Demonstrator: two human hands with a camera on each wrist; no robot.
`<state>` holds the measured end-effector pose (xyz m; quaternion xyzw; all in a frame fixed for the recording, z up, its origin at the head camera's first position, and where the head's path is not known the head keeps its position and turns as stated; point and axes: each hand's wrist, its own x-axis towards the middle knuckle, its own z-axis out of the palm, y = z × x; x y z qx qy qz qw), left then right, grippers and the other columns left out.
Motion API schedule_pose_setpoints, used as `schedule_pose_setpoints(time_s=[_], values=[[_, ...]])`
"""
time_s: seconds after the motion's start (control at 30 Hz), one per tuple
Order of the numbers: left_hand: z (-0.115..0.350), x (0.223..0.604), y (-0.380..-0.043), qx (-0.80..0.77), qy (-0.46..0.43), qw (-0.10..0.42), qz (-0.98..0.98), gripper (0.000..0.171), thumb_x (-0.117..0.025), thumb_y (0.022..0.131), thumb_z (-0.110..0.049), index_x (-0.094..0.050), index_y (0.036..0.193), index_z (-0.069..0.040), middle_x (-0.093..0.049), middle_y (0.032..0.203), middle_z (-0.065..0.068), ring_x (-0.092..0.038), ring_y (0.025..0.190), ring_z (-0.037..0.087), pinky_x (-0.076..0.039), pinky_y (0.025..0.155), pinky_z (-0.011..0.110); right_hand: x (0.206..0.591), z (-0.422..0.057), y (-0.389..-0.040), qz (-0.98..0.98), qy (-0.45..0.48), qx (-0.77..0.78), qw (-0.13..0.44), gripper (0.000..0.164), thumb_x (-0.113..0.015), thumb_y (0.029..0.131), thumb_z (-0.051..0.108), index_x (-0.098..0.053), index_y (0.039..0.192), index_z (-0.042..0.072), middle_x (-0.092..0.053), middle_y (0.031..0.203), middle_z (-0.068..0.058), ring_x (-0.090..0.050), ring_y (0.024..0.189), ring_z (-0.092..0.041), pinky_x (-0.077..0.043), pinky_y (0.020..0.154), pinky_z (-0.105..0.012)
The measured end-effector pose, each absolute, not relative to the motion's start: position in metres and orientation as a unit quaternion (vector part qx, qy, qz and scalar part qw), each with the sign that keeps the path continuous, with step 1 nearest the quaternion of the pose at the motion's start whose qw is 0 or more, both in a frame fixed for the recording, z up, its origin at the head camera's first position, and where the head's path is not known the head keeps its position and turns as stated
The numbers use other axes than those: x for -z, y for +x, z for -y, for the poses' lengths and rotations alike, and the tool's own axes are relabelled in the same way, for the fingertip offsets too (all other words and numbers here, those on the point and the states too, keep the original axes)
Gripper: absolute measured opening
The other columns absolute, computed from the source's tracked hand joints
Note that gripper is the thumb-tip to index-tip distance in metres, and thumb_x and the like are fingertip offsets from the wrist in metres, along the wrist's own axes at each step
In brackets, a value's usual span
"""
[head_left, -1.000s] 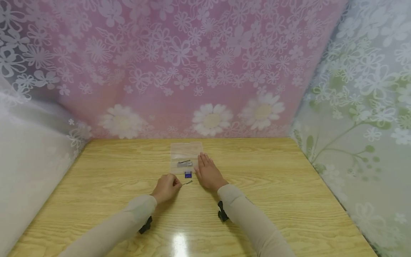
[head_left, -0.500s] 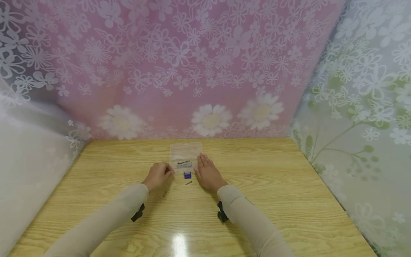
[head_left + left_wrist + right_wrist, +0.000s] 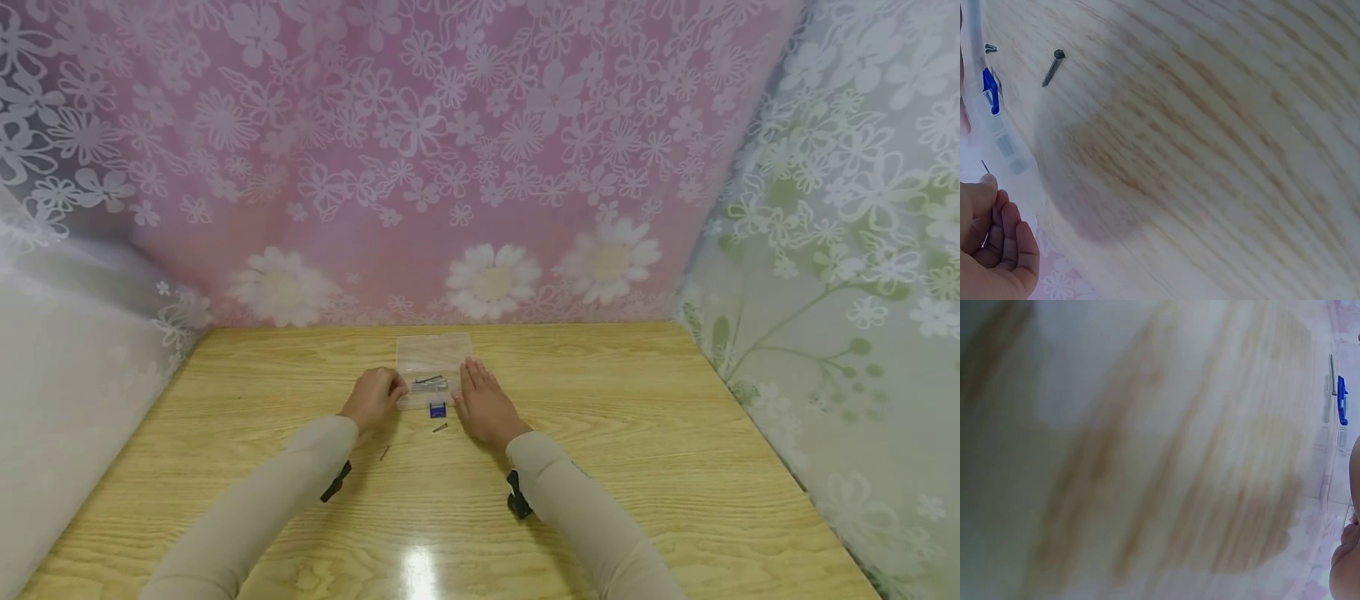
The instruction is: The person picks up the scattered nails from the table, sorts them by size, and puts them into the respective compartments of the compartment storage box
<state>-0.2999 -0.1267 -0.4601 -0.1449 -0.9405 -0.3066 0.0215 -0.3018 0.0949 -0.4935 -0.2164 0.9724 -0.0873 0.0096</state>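
Note:
My left hand (image 3: 372,397) pinches a small screw between thumb and fingertips at the left side of a clear plastic box (image 3: 435,353). Only the screw's thin shaft (image 3: 985,166) shows in the left wrist view. The box lies with its lid raised or folded back; several dark screws (image 3: 429,382) sit inside. My right hand (image 3: 489,408) rests with straight fingers along the box's right side. A blue clasp (image 3: 438,410) is at the box's front edge. One loose screw (image 3: 440,427) lies before it, another screw (image 3: 1054,67) nearer to me.
The wooden table (image 3: 637,467) carries all of these things. A pink flowered curtain (image 3: 450,167) hangs behind it, with pale flowered cloth (image 3: 840,333) on the right. Black wrist-camera mounts (image 3: 519,495) sit at both sleeves.
My left hand has moved up and away from the loose screws to the box's left side. A screw on the table formerly hidden under that hand now shows. The right hand stays put.

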Motion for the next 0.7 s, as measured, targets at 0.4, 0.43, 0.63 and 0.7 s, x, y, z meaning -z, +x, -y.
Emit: schedule_pose_setpoints(time_s=[0.4,0.43,0.63,0.7], values=[[0.1236,0.4637,-0.3007,0.303,-0.141,0.028,0.942,0.010,-0.064,0.092,-0.005,-0.069,0.085,-0.001,-0.065,0.078,0.006,-0.054,0.064,0.013,-0.047,0.060,0.029,0.4934,-0.0944,-0.3014,-0.973,-0.215,0.088,0.012,0.060,-0.023,0.106,0.037,-0.012,0.153,0.000,-0.006,0.160,-0.014,-0.003,0.147,-0.027,-0.009,0.118,-0.042],[0.1234,0.4637,-0.3007,0.300,-0.141,0.030,0.943,0.010,-0.064,0.092,-0.005,-0.069,0.084,-0.002,-0.064,0.078,0.005,-0.053,0.063,0.013,-0.047,0.059,0.028,0.4933,-0.0943,-0.3014,-0.973,-0.215,0.088,0.013,0.060,-0.023,0.106,0.037,-0.011,0.153,0.000,-0.006,0.160,-0.014,-0.003,0.147,-0.027,-0.009,0.118,-0.041],[0.1227,0.4643,-0.3022,0.290,-0.146,0.041,0.945,0.010,-0.065,0.091,-0.007,-0.069,0.084,-0.002,-0.065,0.078,0.004,-0.054,0.064,0.012,-0.047,0.060,0.028,0.4947,-0.0944,-0.3026,-0.973,-0.216,0.083,0.005,0.060,-0.024,0.106,0.036,-0.013,0.152,0.000,-0.007,0.160,-0.015,-0.004,0.147,-0.027,-0.010,0.118,-0.041],[0.1224,0.4646,-0.3020,0.291,-0.148,0.045,0.944,0.009,-0.065,0.091,-0.006,-0.069,0.084,-0.002,-0.066,0.079,0.005,-0.056,0.064,0.013,-0.048,0.060,0.029,0.4957,-0.0944,-0.3028,-0.973,-0.216,0.082,0.003,0.060,-0.024,0.106,0.036,-0.013,0.152,0.000,-0.008,0.160,-0.015,-0.005,0.147,-0.027,-0.010,0.118,-0.041]])
